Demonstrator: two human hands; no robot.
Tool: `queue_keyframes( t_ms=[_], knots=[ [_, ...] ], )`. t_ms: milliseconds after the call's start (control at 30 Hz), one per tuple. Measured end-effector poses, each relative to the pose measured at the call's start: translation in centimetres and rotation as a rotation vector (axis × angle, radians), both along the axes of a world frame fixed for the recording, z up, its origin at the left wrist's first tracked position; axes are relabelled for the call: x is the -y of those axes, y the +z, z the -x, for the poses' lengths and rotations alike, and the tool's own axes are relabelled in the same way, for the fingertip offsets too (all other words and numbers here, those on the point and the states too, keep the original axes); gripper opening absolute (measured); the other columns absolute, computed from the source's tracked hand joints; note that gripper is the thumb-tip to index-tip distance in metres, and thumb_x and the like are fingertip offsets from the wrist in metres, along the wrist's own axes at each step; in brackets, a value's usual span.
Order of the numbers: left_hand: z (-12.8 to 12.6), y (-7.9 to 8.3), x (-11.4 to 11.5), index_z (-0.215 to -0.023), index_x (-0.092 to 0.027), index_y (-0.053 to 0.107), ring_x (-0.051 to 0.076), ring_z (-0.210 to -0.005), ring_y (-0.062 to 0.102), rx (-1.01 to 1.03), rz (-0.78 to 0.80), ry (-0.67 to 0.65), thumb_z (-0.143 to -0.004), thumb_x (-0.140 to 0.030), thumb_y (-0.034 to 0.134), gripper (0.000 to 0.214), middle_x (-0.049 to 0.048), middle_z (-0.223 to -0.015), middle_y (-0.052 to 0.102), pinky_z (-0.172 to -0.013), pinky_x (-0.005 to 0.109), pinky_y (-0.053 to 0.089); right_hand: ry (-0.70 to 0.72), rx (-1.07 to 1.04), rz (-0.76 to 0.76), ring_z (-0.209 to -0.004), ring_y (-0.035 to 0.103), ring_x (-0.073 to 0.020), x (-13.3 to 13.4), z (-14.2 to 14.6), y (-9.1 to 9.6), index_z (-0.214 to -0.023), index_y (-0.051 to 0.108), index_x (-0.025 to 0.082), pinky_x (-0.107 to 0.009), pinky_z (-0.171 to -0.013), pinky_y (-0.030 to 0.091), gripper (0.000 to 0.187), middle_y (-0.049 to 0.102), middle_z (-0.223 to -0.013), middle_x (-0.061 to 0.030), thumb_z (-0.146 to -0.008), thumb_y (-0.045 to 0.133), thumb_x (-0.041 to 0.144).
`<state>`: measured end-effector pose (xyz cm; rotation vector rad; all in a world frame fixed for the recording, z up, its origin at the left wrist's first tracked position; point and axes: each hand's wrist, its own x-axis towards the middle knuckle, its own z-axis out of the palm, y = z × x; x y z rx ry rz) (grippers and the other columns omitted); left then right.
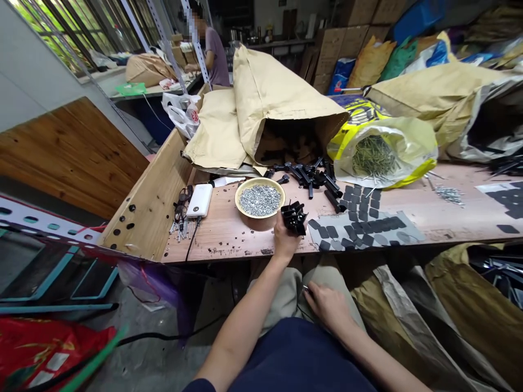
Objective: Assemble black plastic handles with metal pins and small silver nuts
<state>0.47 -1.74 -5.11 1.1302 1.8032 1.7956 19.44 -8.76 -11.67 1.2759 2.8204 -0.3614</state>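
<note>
My left hand (285, 238) is closed around a bunch of black plastic parts (294, 216) at the front edge of the wooden workbench (229, 234), just right of a yellow bowl (260, 201) full of small silver screws. My right hand (327, 306) rests low on my lap, below the bench edge, fingers curled round something small that I cannot make out. More loose black parts (314, 177) spill from an open brown paper sack (281, 114) behind the bowl. Black adhesive pads on grey backing sheets (363, 223) lie right of my left hand.
A white power bank (199, 200) with a cable, glasses and loose nails (182, 226) lie left of the bowl. A clear bag of long nails (378, 155) lies at the right. Sacks crowd the back and the floor. Another person (212, 51) stands at a far table.
</note>
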Motion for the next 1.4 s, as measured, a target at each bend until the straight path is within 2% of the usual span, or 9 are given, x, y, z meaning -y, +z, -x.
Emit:
queue_keyframes(
  t_ms=[133,267,400,533,667,800,1000,1167,1400],
  knots=[
    [-0.3,0.2,1.0,-0.114,-0.019,0.055,0.023,-0.094,0.07,-0.06,-0.115,-0.094,-0.077,-0.024,0.076,0.042,0.0085,-0.103,0.072,-0.087,0.038,0.056,0.017,-0.411,-0.122,-0.055,0.062,-0.0163,-1.2,-1.0,3.4,-0.078,0.06,0.02,-0.026,-0.053,0.039,0.028,0.066,-0.067,-0.0018,-0.101,0.047,0.03],
    [-0.6,1.3,2.3,-0.114,-0.02,0.055,0.02,-0.086,0.07,-0.072,-0.102,-0.116,-0.078,-0.021,0.074,0.041,0.0059,-0.099,0.072,-0.08,0.035,0.057,0.076,-0.818,-0.169,-0.051,0.053,-0.0101,-2.0,-2.9,11.1,-0.083,0.061,0.021,-0.022,-0.053,0.042,0.015,0.059,-0.066,0.0021,-0.097,0.058,0.023],
    [-1.3,2.8,3.3,-0.117,-0.022,0.057,0.023,-0.086,0.069,-0.145,-0.052,-0.157,-0.076,-0.017,0.073,0.044,0.0059,-0.097,0.072,-0.077,0.035,0.056,0.131,-0.905,-0.376,-0.05,0.049,-0.0083,-2.6,-3.3,16.6,-0.083,0.058,0.02,-0.021,-0.051,0.039,0.013,0.055,-0.063,0.0038,-0.09,0.066,0.013],
    [-2.3,3.7,3.9,-0.117,-0.023,0.057,0.023,-0.088,0.067,-0.186,-0.026,-0.165,-0.076,-0.012,0.069,0.044,0.0059,-0.099,0.071,-0.077,0.034,0.054,0.21,-0.894,-0.46,-0.051,0.048,-0.009,-3.8,-1.9,17.0,-0.085,0.058,0.02,-0.023,-0.052,0.038,0.014,0.054,-0.062,0.0037,-0.088,0.068,0.011],
    [-2.8,4.1,4.3,-0.115,-0.023,0.056,0.023,-0.088,0.066,-0.191,0.003,-0.157,-0.077,-0.018,0.071,0.042,0.0051,-0.098,0.071,-0.077,0.033,0.052,0.212,-0.85,-0.346,-0.058,0.057,-0.0113,-4.8,-0.2,16.2,-0.089,0.064,0.02,-0.024,-0.059,0.044,0.005,0.062,-0.07,0.0001,-0.094,0.065,0.02],
    [-2.8,4.8,4.6,-0.11,-0.023,0.056,0.022,-0.086,0.066,-0.165,0.012,-0.164,-0.077,-0.021,0.072,0.037,0.0046,-0.097,0.071,-0.076,0.031,0.052,0.074,-0.941,-0.253,-0.062,0.059,-0.0133,-4.8,0.5,17.1,-0.106,0.066,0.02,-0.024,-0.061,0.048,0.018,0.065,-0.078,-0.0014,-0.095,0.065,0.033],
    [-4.2,6.9,5.0,-0.107,-0.022,0.055,0.016,-0.073,0.063,-0.015,-0.002,-0.192,-0.075,-0.024,0.075,0.038,0.0006,-0.088,0.069,-0.069,0.026,0.051,-0.139,-1.213,-0.165,-0.084,0.058,-0.017,-4.9,-0.1,20.8,-0.103,0.072,0.023,-0.028,-0.074,0.048,0.018,0.059,-0.091,-0.0042,-0.1,0.056,0.032],
    [-5.7,7.7,5.5,-0.107,-0.022,0.054,0.014,-0.075,0.062,0.105,0.033,-0.347,-0.07,-0.026,0.079,0.044,-0.0006,-0.091,0.068,-0.068,0.023,0.05,-0.091,-1.198,-0.048,-0.071,0.057,-0.0145,-5.5,-0.9,22.2,-0.107,0.074,0.024,-0.026,-0.064,0.047,0.02,0.062,-0.082,-0.0018,-0.101,0.058,0.034],
    [-6.6,7.8,7.2,-0.103,-0.023,0.056,0.016,-0.068,0.059,-0.103,0.112,-0.331,-0.069,-0.029,0.078,0.041,-0.0004,-0.081,0.065,-0.062,0.026,0.045,0.117,-0.953,-0.15,-0.092,0.06,-0.0207,-5.1,-0.9,21.0,-0.097,0.074,0.025,-0.034,-0.086,0.049,0.019,0.068,-0.093,-0.005,-0.1,0.058,0.034]
  ],
)
